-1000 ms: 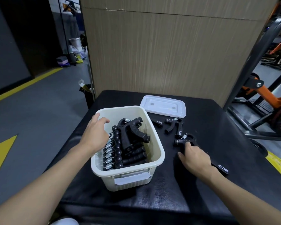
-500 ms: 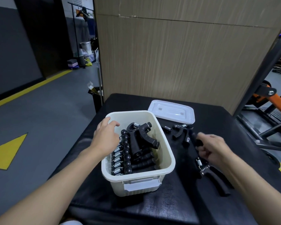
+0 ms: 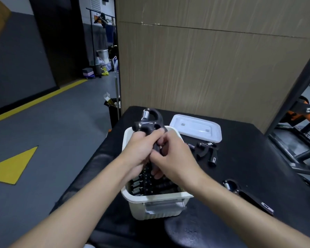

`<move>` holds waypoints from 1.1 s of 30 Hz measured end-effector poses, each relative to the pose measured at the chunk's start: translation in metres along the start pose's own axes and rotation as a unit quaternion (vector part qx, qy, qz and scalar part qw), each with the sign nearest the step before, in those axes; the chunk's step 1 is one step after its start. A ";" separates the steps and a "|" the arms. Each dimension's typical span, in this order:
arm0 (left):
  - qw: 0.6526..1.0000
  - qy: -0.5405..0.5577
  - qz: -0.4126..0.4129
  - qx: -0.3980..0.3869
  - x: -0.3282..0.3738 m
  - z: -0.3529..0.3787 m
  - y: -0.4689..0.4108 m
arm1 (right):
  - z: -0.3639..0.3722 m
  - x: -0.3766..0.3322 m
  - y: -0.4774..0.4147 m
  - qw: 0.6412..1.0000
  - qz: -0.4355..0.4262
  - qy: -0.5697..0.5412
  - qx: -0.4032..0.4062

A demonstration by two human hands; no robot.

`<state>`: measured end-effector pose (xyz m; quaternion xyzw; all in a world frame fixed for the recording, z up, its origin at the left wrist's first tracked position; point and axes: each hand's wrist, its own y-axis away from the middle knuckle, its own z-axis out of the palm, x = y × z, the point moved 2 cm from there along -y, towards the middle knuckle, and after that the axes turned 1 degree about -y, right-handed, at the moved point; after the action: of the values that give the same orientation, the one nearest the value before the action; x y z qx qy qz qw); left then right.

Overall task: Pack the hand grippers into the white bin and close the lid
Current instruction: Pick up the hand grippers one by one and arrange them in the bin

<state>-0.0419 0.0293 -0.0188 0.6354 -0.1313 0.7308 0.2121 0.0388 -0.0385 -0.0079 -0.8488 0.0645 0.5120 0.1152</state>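
Both hands meet above the white bin (image 3: 156, 203) and grip one black hand gripper (image 3: 149, 123), its spring end pointing up and away. My left hand (image 3: 141, 151) wraps the left handle; my right hand (image 3: 174, 156) curls round the right handle. Inside the bin, several black grippers (image 3: 147, 185) lie packed in a row, partly hidden by my hands. The white lid (image 3: 195, 127) lies flat on the table behind the bin to the right. One loose gripper (image 3: 207, 152) lies right of the bin, and another (image 3: 247, 196) lies near my right forearm.
The bin stands on a black padded table (image 3: 249, 154) that backs onto a wooden panel wall (image 3: 204, 68). Orange and black gym equipment (image 3: 304, 122) stands at the right. Grey floor with yellow markings (image 3: 13, 167) lies to the left.
My right hand carried a gripper from the table's right side over the bin. My left hand left the bin's rim and joined it on the gripper. One gripper stays near my right forearm.
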 end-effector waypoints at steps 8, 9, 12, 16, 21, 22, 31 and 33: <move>0.986 -0.029 0.094 0.137 -0.013 -0.066 -0.009 | -0.027 0.024 -0.050 0.916 -0.033 0.400 0.020; 0.984 -0.065 0.095 0.137 -0.016 -0.068 -0.010 | -0.018 0.030 -0.057 0.890 -0.034 0.454 -0.025; 0.982 -0.132 0.079 0.114 -0.025 -0.066 -0.014 | 0.008 0.043 -0.071 0.813 -0.053 0.573 -0.085; 0.986 -0.137 0.039 0.087 -0.042 -0.066 -0.021 | 0.017 0.058 -0.085 0.776 -0.015 0.625 -0.082; 0.989 -0.110 0.047 0.089 -0.053 -0.066 -0.027 | 0.014 0.070 -0.091 0.797 0.009 0.600 -0.061; 0.989 -0.102 0.046 0.095 -0.055 -0.067 -0.028 | 0.013 0.070 -0.092 0.802 0.011 0.594 -0.053; 0.994 -0.059 0.030 0.087 -0.056 -0.067 -0.026 | 0.013 0.070 -0.101 0.818 0.016 0.574 -0.019; 0.993 -0.059 0.031 0.095 -0.056 -0.066 -0.025 | 0.014 0.070 -0.104 0.817 0.018 0.576 -0.014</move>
<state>-0.0821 0.0742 -0.0859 0.6905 -0.0934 0.7072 0.1198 0.0833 0.0664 -0.0621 -0.9889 0.1270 -0.0677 0.0358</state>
